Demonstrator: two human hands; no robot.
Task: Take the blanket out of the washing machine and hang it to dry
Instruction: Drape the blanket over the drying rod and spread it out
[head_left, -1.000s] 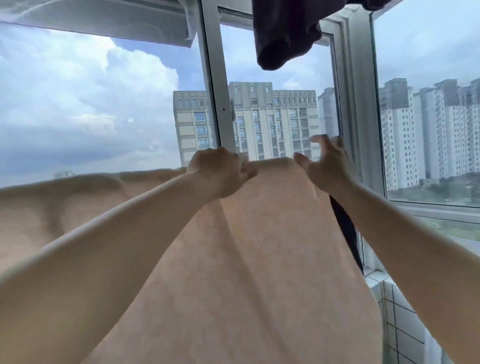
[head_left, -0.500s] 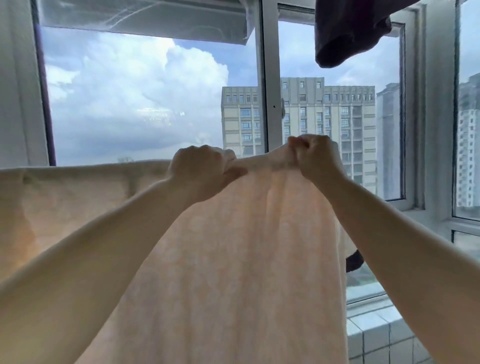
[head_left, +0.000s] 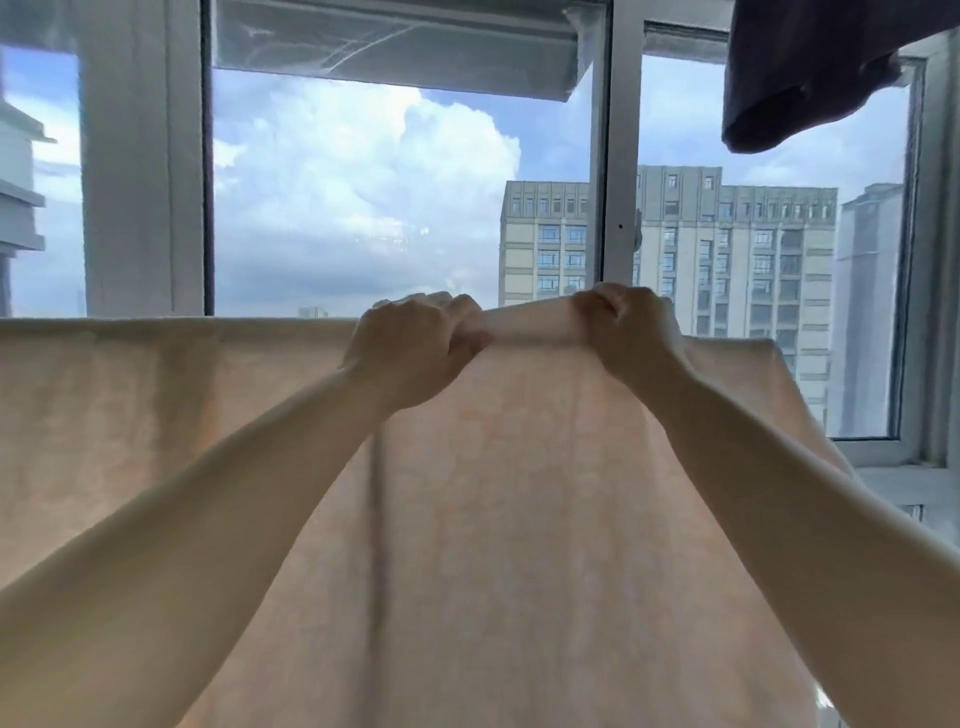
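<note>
The blanket (head_left: 156, 415) hangs draped at its top fold — its bar hidden — across the window (head_left: 363, 208), its left stretch now lying flat and level where it sagged a second ago. The left hand (head_left: 415, 353) is fisted on the top edge; just beside it, the right hand (head_left: 628, 332), open a second ago, has clenched too — likely tugging the last bunched part straight. A dark garment (head_left: 810, 73) hangs above.
</note>
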